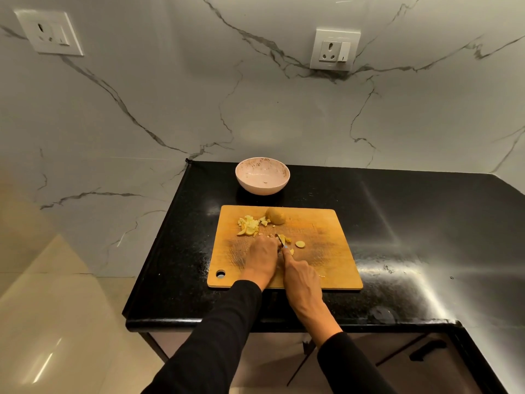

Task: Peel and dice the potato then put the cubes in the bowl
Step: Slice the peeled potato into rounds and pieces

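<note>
Two hands at work over one cutting station, items listed by descending size. Item: black countertop (397, 237), polished, set against a veined marble wall (170, 109) with two socket plates. Item: wooden cutting board (335, 268), rectangular, long axis left to right, hanging hole at its near left corner. Item: pale speckled bowl (262, 177), just beyond the board's far edge, upright; it appears to hold no cubes yet. Item: left hand (262, 258), fingers curled down onto a potato piece that it mostly hides at board centre. Item: right hand (302, 275), wrapped round the knife (280, 239) handle, forefinger laid along the spine; the two hands sit nearly touching. Blade's long axis runs away from the person, tip pointing toward the far edge, slightly left. Item: unpeeled-looking potato half (275, 216), near the far edge of the board, brown dome upward; which way its long axis runs cannot be told. Item: heap of diced cubes (250, 226), just left of that half. Item: one round slice (300, 244), right of the blade, lying flat. Step in hand, by judgement: dicing, partway done; one portion remains whole. Next move likely calls for steady downward cuts close beside the left fingertips, then gathering the cubes for transfer to the bowl.
</note>
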